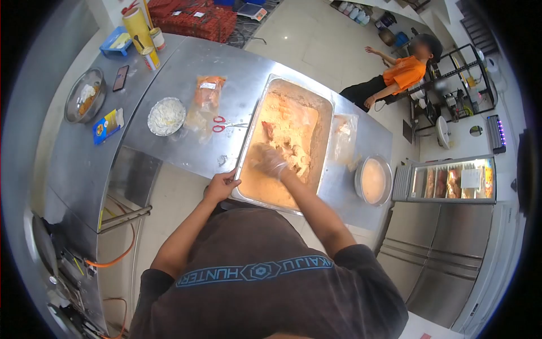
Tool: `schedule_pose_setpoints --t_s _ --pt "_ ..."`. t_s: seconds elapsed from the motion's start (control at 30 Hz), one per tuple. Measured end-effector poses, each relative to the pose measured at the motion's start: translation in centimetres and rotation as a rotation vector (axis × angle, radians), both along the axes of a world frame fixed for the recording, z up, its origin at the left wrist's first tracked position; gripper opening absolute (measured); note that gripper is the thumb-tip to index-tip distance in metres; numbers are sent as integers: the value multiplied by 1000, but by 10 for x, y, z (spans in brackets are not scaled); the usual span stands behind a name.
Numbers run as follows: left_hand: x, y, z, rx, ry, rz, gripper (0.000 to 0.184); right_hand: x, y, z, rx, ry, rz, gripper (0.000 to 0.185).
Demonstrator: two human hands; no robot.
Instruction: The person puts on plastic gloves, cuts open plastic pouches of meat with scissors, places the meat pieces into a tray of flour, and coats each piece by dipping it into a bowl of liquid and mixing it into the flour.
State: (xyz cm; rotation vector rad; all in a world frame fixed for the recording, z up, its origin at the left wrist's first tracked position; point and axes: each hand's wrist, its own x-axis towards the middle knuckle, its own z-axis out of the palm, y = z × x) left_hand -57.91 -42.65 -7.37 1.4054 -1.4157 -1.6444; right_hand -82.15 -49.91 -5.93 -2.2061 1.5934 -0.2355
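A deep metal tray (243,169) of orange-tinted flour (265,189) lies in front of me on the steel table. My left hand (222,186) grips the tray's near left corner, fingers curled at the rim. My right hand (270,161), in a clear plastic glove, is down in the flour near the tray's middle. Its fingers are smeared and partly covered, so I cannot tell what they hold. Flour-coated pieces (293,155) lie beside it, and a reddish piece that looks like raw meat (267,131) sits just beyond.
Left of the tray are red-handled scissors (219,124), a bag of orange-red food (208,93) and a bowl of white flour (166,116). On its right lie a clear plastic bag (344,138) and a bowl of pale orange liquid (374,179). A person in orange (405,73) stands beyond the table.
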Motion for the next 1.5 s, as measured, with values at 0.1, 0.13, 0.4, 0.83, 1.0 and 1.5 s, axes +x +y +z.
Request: schedule_pose_setpoints --t_s 0.1,0.13,0.4,0.83,1.0,1.5 --pt "-2 1 5 -14 -10 21 55 25 24 -18 -74 237 87 66" --pt "0 1 10 -19 -37 22 55 35 31 0 -23 320 89 65" --pt "-4 -2 -3 -43 55 32 53 10 67 -10 428 -58 108 55" --pt "-3 1 9 -47 -7 15 53 -110 -62 27 389 417 275 36" --pt "-3 2 -10 -76 -46 15 53 -114 -118 20 321 476 275 46" --pt "-5 6 -5 -71 -55 43 52 -37 -80 41 427 367 -205 80"
